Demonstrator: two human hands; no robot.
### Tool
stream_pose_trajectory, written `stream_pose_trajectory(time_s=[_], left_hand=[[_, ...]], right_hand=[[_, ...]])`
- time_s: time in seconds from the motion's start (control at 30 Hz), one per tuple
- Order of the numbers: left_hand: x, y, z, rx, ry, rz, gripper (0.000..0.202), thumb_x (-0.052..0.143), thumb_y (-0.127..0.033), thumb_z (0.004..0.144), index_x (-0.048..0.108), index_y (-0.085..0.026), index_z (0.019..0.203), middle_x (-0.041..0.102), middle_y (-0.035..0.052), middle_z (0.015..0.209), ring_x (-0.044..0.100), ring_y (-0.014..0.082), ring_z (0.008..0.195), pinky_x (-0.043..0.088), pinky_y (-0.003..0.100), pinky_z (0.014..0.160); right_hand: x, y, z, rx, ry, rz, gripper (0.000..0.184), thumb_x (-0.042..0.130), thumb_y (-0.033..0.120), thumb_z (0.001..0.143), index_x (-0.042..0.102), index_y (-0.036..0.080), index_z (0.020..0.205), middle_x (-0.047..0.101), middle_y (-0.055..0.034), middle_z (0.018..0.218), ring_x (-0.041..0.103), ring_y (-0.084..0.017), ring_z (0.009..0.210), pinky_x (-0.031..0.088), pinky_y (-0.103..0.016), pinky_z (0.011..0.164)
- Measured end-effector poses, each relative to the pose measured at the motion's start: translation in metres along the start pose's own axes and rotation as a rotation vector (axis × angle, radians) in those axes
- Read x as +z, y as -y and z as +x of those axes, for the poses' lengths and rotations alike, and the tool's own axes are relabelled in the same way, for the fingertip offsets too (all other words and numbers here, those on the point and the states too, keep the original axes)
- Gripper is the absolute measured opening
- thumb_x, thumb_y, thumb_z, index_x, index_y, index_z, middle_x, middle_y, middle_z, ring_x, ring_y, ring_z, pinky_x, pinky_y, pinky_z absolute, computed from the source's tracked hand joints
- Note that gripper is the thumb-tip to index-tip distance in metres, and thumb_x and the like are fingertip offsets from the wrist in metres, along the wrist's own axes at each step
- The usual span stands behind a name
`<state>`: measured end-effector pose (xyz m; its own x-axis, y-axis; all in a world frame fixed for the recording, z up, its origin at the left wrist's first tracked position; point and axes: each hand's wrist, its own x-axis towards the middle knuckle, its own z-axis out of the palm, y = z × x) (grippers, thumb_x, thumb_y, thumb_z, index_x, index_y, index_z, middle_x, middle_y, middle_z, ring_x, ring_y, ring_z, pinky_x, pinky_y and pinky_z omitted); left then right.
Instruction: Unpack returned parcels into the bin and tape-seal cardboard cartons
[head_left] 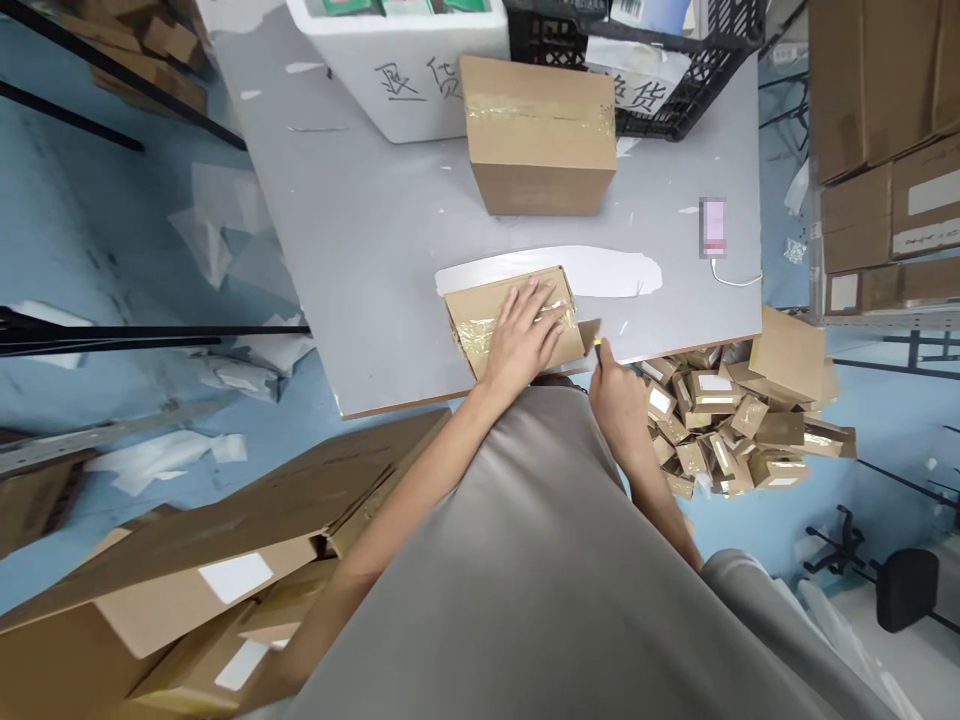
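My left hand [517, 345] lies flat on top of a small taped cardboard box [476, 308], its fingers spread. The box sits at the table's front edge, close against my body, and clear yellowish tape runs across it. At its right end a cardboard flap [588, 336] sticks out. My right hand [619, 402] is closed around a slim black and yellow box cutter [598, 350], just right of that flap. Most of the cutter is hidden in the fingers, and I cannot make out its blade. A white paper sheet [615, 268] lies behind the box.
A larger taped carton [544, 140] stands farther back on the grey table [367, 250], before a white foam bin [420, 75] and a black crate [679, 110]. A phone [714, 225] with a cable lies right. Opened boxes [720, 420] pile up lower right; big cartons [247, 510] stand lower left.
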<state>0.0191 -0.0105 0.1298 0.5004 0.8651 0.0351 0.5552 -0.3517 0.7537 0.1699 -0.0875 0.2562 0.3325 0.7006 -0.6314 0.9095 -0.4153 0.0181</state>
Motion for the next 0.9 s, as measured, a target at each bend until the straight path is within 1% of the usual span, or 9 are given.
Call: stream_pose_trajectory(time_s=[0.17, 0.27, 0.33, 0.47, 0.57, 0.63, 0.73, 0.83, 0.9], left_hand=[[0.0, 0.005, 0.004, 0.01, -0.015, -0.031, 0.039, 0.055, -0.04, 0.116, 0.076, -0.033, 0.148, 0.055, 0.0081, 0.179, 0.036, 0.0338, 0.176, 0.021, 0.069, 0.147], [0.006, 0.01, 0.004, 0.041, -0.057, -0.058, 0.038, 0.057, -0.041, 0.116, 0.076, -0.032, 0.147, 0.058, 0.0096, 0.177, 0.039, 0.0346, 0.175, 0.021, 0.069, 0.146], [0.011, 0.013, 0.004, 0.07, -0.093, -0.068, 0.037, 0.056, -0.042, 0.117, 0.077, -0.029, 0.145, 0.061, 0.0114, 0.173, 0.042, 0.0347, 0.173, 0.024, 0.069, 0.146], [0.005, 0.013, -0.003, 0.096, -0.176, -0.115, 0.037, 0.052, -0.043, 0.119, 0.078, -0.026, 0.14, 0.068, 0.0139, 0.164, 0.052, 0.0328, 0.167, 0.036, 0.064, 0.143], [-0.017, 0.02, -0.021, 0.005, -0.318, -0.118, 0.039, 0.053, -0.048, 0.119, 0.076, -0.027, 0.142, 0.069, 0.0136, 0.162, 0.053, 0.0326, 0.166, 0.043, 0.061, 0.139], [-0.032, 0.032, -0.037, -0.111, -0.439, -0.09, 0.044, 0.057, -0.055, 0.117, 0.073, -0.027, 0.147, 0.066, 0.0138, 0.165, 0.05, 0.0343, 0.168, 0.041, 0.062, 0.14], [-0.043, 0.057, -0.061, -0.291, -0.556, -0.096, 0.065, 0.064, -0.068, 0.11, 0.064, -0.025, 0.16, 0.063, 0.018, 0.168, 0.051, 0.0365, 0.166, 0.039, 0.06, 0.14], [-0.037, 0.077, -0.075, -0.379, -0.529, -0.154, 0.082, 0.064, -0.078, 0.106, 0.059, -0.021, 0.165, 0.063, 0.0218, 0.167, 0.056, 0.0377, 0.161, 0.042, 0.058, 0.138], [-0.029, 0.083, -0.077, -0.372, -0.476, -0.19, 0.084, 0.059, -0.081, 0.108, 0.059, -0.019, 0.165, 0.062, 0.0225, 0.167, 0.057, 0.0379, 0.16, 0.043, 0.058, 0.137]], right_hand=[[0.023, -0.051, 0.01, -0.06, -0.159, 0.132, 0.059, 0.044, 0.031, 0.117, 0.054, 0.02, 0.173, 0.088, -0.0171, 0.118, 0.085, -0.034, 0.106, 0.061, -0.039, 0.094], [0.05, -0.08, 0.059, -0.045, -0.384, 0.301, 0.059, 0.039, 0.037, 0.117, 0.054, 0.019, 0.172, 0.087, -0.0166, 0.126, 0.083, -0.035, 0.111, 0.062, -0.041, 0.099], [0.071, -0.093, 0.107, 0.057, -0.462, 0.365, 0.059, 0.039, 0.034, 0.116, 0.056, 0.015, 0.169, 0.083, -0.021, 0.135, 0.082, -0.037, 0.116, 0.061, -0.046, 0.105], [0.103, -0.103, 0.19, 0.242, -0.365, 0.497, 0.062, 0.052, 0.025, 0.107, 0.056, 0.002, 0.165, 0.076, -0.0314, 0.142, 0.076, -0.039, 0.127, 0.057, -0.053, 0.114], [0.105, -0.104, 0.213, 0.212, -0.357, 0.54, 0.064, 0.059, 0.031, 0.103, 0.059, -0.003, 0.157, 0.073, -0.0359, 0.14, 0.073, -0.042, 0.13, 0.055, -0.057, 0.118], [0.096, -0.101, 0.212, 0.114, -0.402, 0.585, 0.063, 0.056, 0.037, 0.104, 0.062, 0.0, 0.156, 0.07, -0.0349, 0.147, 0.071, -0.04, 0.135, 0.054, -0.058, 0.121], [0.072, -0.089, 0.198, -0.278, -0.406, 0.8, 0.059, 0.054, 0.048, 0.109, 0.067, 0.013, 0.155, 0.073, -0.0243, 0.152, 0.071, -0.034, 0.139, 0.057, -0.054, 0.122], [0.045, -0.07, 0.183, -0.69, -0.26, 0.794, 0.055, 0.064, 0.044, 0.103, 0.071, 0.024, 0.154, 0.073, -0.0139, 0.157, 0.068, -0.031, 0.146, 0.059, -0.052, 0.121], [0.032, -0.058, 0.179, -0.794, -0.185, 0.615, 0.06, 0.069, 0.033, 0.096, 0.072, 0.025, 0.155, 0.071, -0.0126, 0.161, 0.066, -0.034, 0.15, 0.057, -0.055, 0.125]])
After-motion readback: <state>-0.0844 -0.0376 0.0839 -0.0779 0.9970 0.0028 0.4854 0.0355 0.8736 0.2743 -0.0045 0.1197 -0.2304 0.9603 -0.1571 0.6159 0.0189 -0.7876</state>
